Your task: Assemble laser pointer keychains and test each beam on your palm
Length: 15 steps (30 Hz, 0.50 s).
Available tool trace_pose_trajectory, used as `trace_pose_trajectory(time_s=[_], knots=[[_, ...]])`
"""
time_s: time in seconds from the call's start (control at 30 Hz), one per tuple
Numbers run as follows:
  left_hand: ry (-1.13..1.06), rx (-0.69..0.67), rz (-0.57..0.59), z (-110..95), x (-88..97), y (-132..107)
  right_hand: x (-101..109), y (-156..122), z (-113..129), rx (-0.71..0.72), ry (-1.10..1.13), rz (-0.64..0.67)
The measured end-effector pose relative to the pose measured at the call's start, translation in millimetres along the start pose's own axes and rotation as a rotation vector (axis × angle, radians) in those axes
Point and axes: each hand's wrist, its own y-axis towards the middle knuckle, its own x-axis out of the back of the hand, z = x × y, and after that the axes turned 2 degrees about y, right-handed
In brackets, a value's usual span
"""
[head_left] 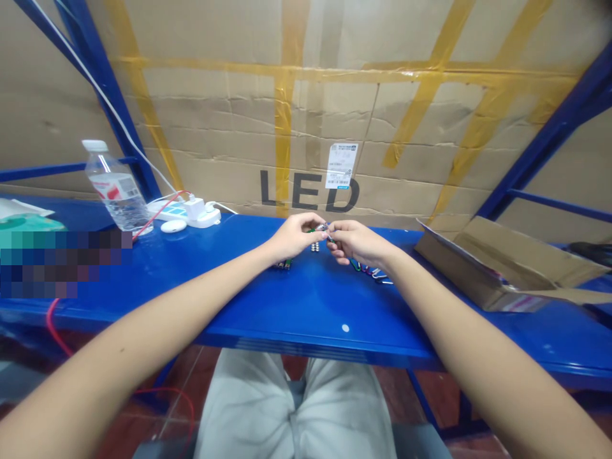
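While left hand point(297, 237) and right hand point(357, 243) pinch 1 small shiny piece point(322, 227) between closed fingers point(340, 253) | it likely handles light, stiff, slippery | best taken by edges | shape mostly hidden

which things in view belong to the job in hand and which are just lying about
Likely in the job:
- small part between left hand and right hand
- silvery pieces just below
- coloured clips by the right wrist

Apparently lying about:
- water bottle
- power strip
- white disc

Unclear: open cardboard box
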Motion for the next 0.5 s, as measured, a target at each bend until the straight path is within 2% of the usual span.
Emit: trace_pose_trajectory(time_s=[0.07,0.2,0.5], knots=[[0.069,-0.019,0.006,2,1.9,0,0,-1,1,-0.008,0.064,0.051],[0.185,-0.014,-0.069,4,5.2,1,1,-3,4,0.023,0.097,0.097],[0.346,-0.032,-0.081,-2,-1.0,-4,-7,7,-5,0.239,-0.112,-0.138]])
